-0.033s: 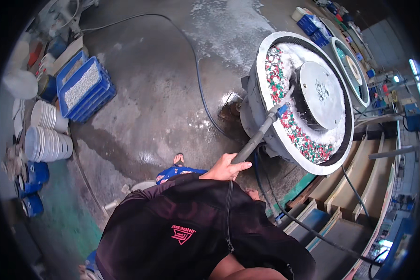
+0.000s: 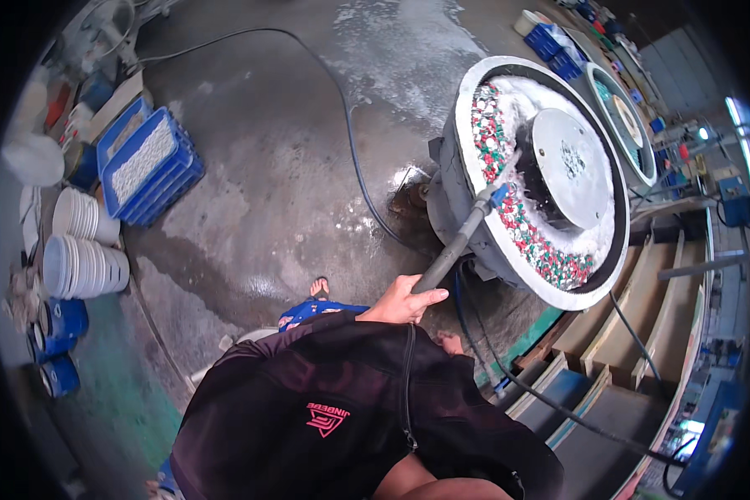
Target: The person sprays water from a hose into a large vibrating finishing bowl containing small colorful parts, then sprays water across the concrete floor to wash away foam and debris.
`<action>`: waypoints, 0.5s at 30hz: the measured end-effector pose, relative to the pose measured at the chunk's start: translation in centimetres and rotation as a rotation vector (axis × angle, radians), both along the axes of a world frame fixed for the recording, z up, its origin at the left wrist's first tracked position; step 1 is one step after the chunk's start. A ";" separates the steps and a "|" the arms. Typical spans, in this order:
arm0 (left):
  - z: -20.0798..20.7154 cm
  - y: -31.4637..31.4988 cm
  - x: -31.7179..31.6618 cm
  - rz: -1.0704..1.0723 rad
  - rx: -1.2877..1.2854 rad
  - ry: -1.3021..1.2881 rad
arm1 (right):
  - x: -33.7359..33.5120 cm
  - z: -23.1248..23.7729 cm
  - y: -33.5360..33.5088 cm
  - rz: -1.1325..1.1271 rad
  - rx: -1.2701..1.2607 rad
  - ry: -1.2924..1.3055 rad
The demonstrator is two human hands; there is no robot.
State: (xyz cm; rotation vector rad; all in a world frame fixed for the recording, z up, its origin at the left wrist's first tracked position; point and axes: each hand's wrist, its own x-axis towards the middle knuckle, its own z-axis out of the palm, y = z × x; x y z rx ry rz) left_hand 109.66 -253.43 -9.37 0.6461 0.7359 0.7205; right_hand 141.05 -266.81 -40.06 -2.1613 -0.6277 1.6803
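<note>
My left hand [image 2: 403, 300] is wrapped round a grey pipe [image 2: 454, 252], thumb along its near side. From the hand the pipe slants up and right over the rim of a large round tub [image 2: 465, 125]. A blue fitting [image 2: 499, 195] is at its far end, close above small red, green and white pieces [image 2: 537, 246]. White foam [image 2: 602, 242] lies among the pieces, round a flat raised metal centre [image 2: 568, 169]. Past my dark jacket's edge shows a small patch of skin [image 2: 451, 342]; I cannot tell whether it is my right hand or a foot.
Stacked blue crates [image 2: 154, 162] with white pieces stand at left, near white buckets [image 2: 86, 265] and blue containers [image 2: 62, 317]. A dark hose [image 2: 347, 125] crosses the wet floor. Wooden-sided troughs [image 2: 617, 333] are at right; a second round tub [image 2: 602, 83] stands behind.
The pipe's far end has shifted very slightly left. My left hand keeps its grip on the pipe. Otherwise the whole view has moved only a little.
</note>
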 end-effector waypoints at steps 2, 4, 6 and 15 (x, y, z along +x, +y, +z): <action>-0.1 0.9 -2.4 -0.006 0.015 -0.001 | -4.1 2.0 3.5 -0.028 0.135 0.033; -0.1 1.8 -3.4 0.022 -0.006 -0.046 | -6.7 5.7 5.7 -0.046 0.144 -0.025; -0.4 2.3 -4.3 0.002 0.018 -0.043 | -7.0 6.2 5.6 -0.124 0.109 -0.013; 1.2 4.5 -7.4 0.114 0.070 -0.018 | -3.4 -0.3 -1.5 0.258 0.211 -0.191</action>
